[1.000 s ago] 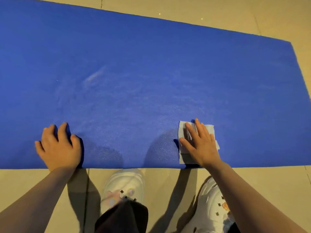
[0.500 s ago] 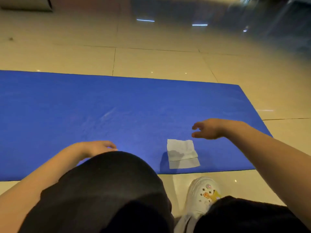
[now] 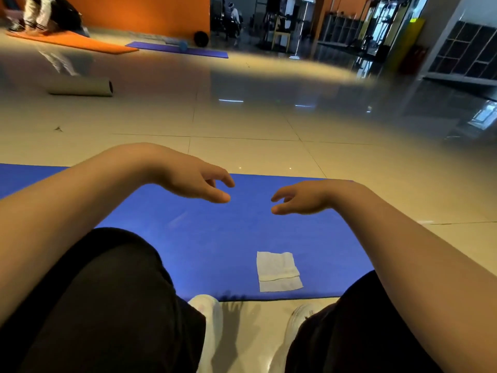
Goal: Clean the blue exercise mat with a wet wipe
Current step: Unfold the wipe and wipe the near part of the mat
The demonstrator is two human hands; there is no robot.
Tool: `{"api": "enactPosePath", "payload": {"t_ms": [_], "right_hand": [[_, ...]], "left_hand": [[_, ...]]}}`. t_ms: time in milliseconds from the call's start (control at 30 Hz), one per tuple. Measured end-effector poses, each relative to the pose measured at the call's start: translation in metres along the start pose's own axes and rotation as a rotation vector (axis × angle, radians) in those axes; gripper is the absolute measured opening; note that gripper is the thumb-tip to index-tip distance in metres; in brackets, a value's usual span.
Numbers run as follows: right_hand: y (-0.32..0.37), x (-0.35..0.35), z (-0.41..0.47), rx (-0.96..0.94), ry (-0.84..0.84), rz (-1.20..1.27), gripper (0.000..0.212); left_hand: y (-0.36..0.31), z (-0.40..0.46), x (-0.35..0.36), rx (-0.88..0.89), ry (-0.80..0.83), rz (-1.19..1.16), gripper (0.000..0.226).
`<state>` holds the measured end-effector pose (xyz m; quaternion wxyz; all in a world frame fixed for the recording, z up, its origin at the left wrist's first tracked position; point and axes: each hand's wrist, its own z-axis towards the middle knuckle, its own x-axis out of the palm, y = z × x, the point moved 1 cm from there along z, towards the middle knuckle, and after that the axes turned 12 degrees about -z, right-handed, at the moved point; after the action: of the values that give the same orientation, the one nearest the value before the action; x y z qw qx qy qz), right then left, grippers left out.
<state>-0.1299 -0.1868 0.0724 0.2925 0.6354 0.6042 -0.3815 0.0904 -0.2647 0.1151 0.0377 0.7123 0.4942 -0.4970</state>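
Note:
The blue exercise mat (image 3: 215, 238) lies flat on the tiled floor in front of my knees. A folded white wet wipe (image 3: 278, 271) rests on it near the front edge, with no hand touching it. My left hand (image 3: 199, 184) hangs in the air above the mat, fingers loosely curled, holding nothing. My right hand (image 3: 301, 197) hovers at the same height to the right, also loosely curled and holding nothing. Both hands are well above and beyond the wipe.
My black-clad knees and white shoes (image 3: 208, 319) fill the bottom of the view. A rolled grey mat (image 3: 80, 86) lies far left. An orange mat (image 3: 72, 41) and a purple mat (image 3: 177, 49) lie further back, with gym equipment and shelving at the right.
My right hand let go of the wipe and lifted off the mat. My left hand lifted too. The view tilted up from the mat toward the room.

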Motion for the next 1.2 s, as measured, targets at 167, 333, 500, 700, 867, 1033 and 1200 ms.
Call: {"api": "enactPosePath", "payload": {"t_ms": [167,333,500,700,867,1033,1200], "right_hand": [[0.001,0.007,0.003,0.053,0.073,-0.038,0.057],[0.003,0.006,0.020,0.075,0.118,-0.072,0.057],[0.031,-0.001,0.046,0.021,0.160,-0.082,0.056],[0.055,-0.013,0.076,-0.033,0.180,-0.101,0.055],[0.072,-0.010,0.113,-0.093,0.312,-0.194,0.056],[0.052,0.016,0.170,-0.180,0.079,0.002,0.048],[-0.011,0.170,0.214,0.026,0.064,0.011,0.046]], "left_hand": [[-0.003,-0.005,-0.003,-0.024,0.037,0.176,0.054],[0.025,0.024,0.016,-0.030,0.077,0.251,0.055],[0.096,0.078,0.069,-0.105,0.174,0.138,0.056],[0.171,0.107,0.127,-0.236,0.144,-0.017,0.053],[0.199,0.139,0.142,-0.239,-0.023,-0.144,0.049],[0.210,0.183,0.184,-0.220,-0.132,-0.287,0.053],[0.240,0.206,0.244,-0.217,-0.015,-0.068,0.090]]}}
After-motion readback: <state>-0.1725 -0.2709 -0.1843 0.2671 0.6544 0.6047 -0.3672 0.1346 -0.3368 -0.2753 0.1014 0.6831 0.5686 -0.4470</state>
